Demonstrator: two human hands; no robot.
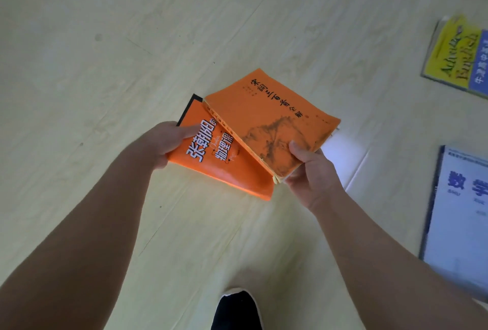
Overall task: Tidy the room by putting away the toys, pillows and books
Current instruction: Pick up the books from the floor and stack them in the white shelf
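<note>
I hold two orange books above the pale floor. My left hand grips the left edge of the glossy orange book with bold white lettering. My right hand holds the near corner of the matte orange book with an ink landscape on its cover. That second book lies partly over the first, its spine edge resting on it. Both books tilt slightly.
A yellow and blue English book lies on the floor at the upper right. A white book with blue characters lies at the right edge. A black shoe shows at the bottom. The light wooden floor spreads to the left.
</note>
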